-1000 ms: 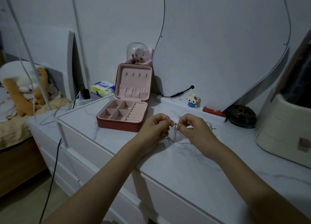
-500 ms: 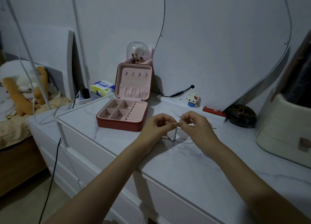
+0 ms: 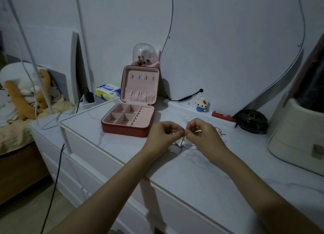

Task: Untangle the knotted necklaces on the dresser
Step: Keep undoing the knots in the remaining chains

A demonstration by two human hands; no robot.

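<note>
1. Position: the knotted necklaces (image 3: pixel 182 143) are held just above the marble tabletop (image 3: pixel 201 172) at the centre of the view. Part of the chain hangs down from the pinch point, and more chain lies on the tabletop at 3 o'clock from the hands.
2. Left hand (image 3: pixel 162 134): fingers curled, tips pinching the chain at the knot.
3. Right hand (image 3: pixel 201 137): fingers curled, tips pinching the same chain. The two sets of fingertips touch or nearly touch.
4. Surroundings: an open jewelry box (image 3: pixel 128 118) stands at 10 o'clock from the hands. A small toy figure (image 3: pixel 202 103) and a dark round object (image 3: pixel 252 121) stand at 1 to 2 o'clock.
5. Estimated step: working the knot loose; the chains appear not yet separated.
6. Risk, tightening: pulling the two pinch points apart along the chain would probably cinch the knot instead of opening it.
7. Risk, breakage: the chain looks fine, so a sharp tug could snap a link or the clasp.
8. Risk, re-tangling: the loose lengths hanging and lying nearby could loop into the knot if the bundle is turned.
9. Risk, visibility: the lighting is dim and the links are too small to resolve, so the wrong strand may be selected.
10. Risk, slippage: a narrow fingertip pinch may lose the strand, dropping it back onto the pile.
</note>
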